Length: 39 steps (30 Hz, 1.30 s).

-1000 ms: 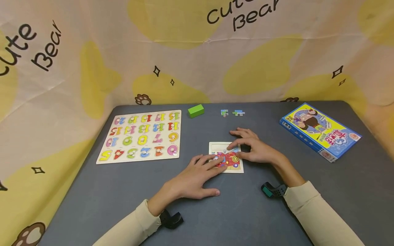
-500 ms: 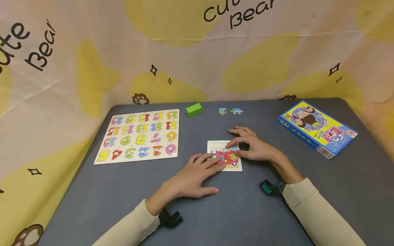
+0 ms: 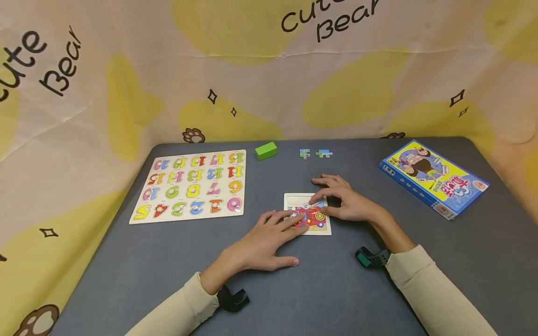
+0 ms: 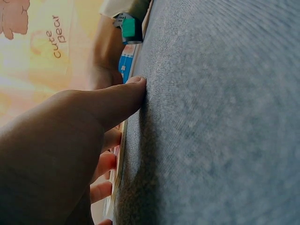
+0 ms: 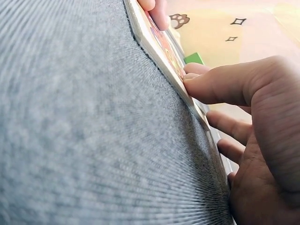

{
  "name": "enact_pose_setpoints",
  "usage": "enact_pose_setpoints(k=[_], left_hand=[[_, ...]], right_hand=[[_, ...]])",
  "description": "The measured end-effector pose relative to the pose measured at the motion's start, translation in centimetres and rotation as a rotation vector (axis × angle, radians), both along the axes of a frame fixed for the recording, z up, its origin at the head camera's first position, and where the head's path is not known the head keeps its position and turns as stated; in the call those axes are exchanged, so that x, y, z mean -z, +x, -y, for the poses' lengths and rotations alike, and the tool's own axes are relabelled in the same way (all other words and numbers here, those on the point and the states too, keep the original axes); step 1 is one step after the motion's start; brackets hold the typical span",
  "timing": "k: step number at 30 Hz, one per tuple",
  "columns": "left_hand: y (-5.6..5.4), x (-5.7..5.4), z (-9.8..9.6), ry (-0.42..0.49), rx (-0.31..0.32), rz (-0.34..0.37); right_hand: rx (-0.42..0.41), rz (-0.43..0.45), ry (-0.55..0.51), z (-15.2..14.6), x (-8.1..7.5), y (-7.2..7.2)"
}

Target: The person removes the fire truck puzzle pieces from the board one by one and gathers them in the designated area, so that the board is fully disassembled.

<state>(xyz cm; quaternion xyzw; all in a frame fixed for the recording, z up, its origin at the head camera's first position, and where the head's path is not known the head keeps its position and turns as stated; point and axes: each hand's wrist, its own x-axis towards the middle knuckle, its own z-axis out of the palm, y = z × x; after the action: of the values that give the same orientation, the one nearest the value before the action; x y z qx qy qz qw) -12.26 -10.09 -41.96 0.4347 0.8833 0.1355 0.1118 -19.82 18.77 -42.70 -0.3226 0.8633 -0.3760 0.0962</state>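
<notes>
A small white-framed jigsaw puzzle point(image 3: 329, 231) with a red vehicle picture lies on the table before me. My left hand point(image 3: 265, 242) rests across its lower left with fingers spread and straight, thumb out on the table. Over the upper right of the puzzle, my right hand point(image 3: 350, 204) pinches a pale blue puzzle piece point(image 3: 318, 204) between thumb and index finger, down at the board. The other right fingers extend past the frame. In the right wrist view the thumb point(image 5: 206, 86) is right at the picture surface. Part of the picture is hidden under both hands.
Two loose jigsaw pieces point(image 3: 324, 153) lie beyond the puzzle, near a green block point(image 3: 266, 150). To the left is a number board point(image 3: 187, 188) with colourful numerals. A blue and yellow box point(image 3: 435, 177) lies at the right. A printed curtain point(image 3: 252, 84) hangs behind the table point(image 3: 328, 289).
The view shifts slightly. Both hands stay almost still on the puzzle, and the loose pieces, block, number board and box keep their places.
</notes>
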Motion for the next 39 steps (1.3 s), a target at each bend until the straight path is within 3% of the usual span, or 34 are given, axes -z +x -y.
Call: enact_pose_setpoints(k=[15,39], left_hand=[[0.06,-0.20,0.02,0.015,0.004,-0.019],[0.27,-0.38,-0.05,0.040,0.014,-0.028]], right_hand=[[-0.008,-0.091,0.001,0.17,-0.07,-0.11],[0.025,-0.103,-0.018,-0.01,-0.17,0.02]])
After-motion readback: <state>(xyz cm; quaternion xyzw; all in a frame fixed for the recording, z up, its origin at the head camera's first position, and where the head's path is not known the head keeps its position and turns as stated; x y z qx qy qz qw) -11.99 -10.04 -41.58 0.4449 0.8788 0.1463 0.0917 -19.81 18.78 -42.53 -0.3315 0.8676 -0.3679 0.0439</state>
